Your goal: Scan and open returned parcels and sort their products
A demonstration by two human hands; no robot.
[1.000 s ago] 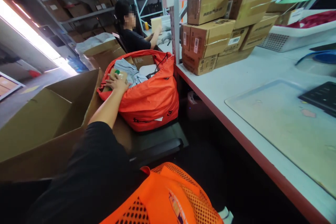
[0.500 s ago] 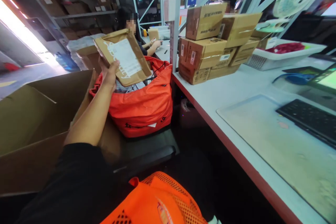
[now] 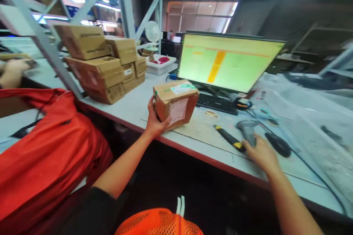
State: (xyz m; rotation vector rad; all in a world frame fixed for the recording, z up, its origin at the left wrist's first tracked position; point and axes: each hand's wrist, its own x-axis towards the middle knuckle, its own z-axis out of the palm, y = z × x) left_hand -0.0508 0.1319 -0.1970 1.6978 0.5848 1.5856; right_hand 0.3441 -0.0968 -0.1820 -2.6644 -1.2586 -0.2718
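My left hand point(image 3: 153, 122) is closed around a small cardboard parcel point(image 3: 176, 103) with a white label and green-printed tape, held just above the front edge of the white table point(image 3: 132, 108). My right hand point(image 3: 260, 153) lies low on the table with its fingers stretched out onto the handle of a grey barcode scanner point(image 3: 246, 131); it has no grip on it that I can see. A yellow-and-black utility knife point(image 3: 228, 138) lies between the two hands. A black mouse point(image 3: 278, 145) sits just right of the scanner.
A monitor point(image 3: 228, 60) with a green-yellow screen and a keyboard point(image 3: 215, 102) stand behind the parcel. Stacked cardboard boxes point(image 3: 102, 66) sit at back left, an orange bag point(image 3: 41, 143) is at my left, and clear plastic film point(image 3: 311, 110) covers the right. Another person's hand point(image 3: 12, 72) shows far left.
The view has swung right from the orange bag to the desk. My left hand carried a parcel over to the table edge. My right hand has come into view at the scanner.
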